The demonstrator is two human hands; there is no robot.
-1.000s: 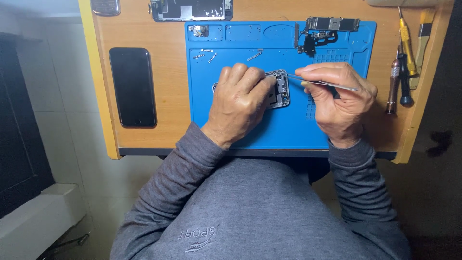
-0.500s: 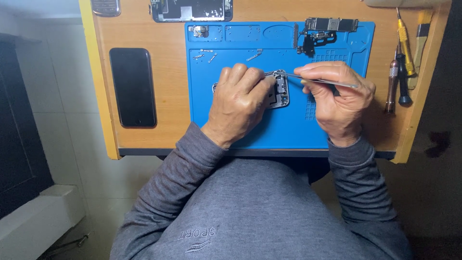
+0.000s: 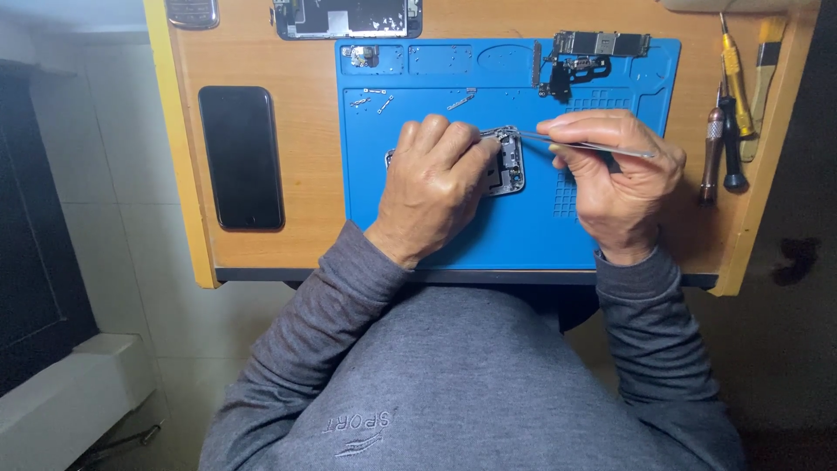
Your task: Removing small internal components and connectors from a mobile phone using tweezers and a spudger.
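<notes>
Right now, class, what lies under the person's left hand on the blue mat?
An opened phone frame shows beyond the left hand, resting on the blue mat. Tweezers in the right hand reach its top edge. The frame's left part is mostly covered by the hand.

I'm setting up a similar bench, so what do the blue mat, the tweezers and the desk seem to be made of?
Blue mat: likely silicone or rubber, matte, with moulded compartments. Tweezers in the right hand: metal, judging by the thin silvery shine. Desk: wood or wood-look laminate, showing orange-brown grain and a yellow edge; which one is unclear.
</notes>
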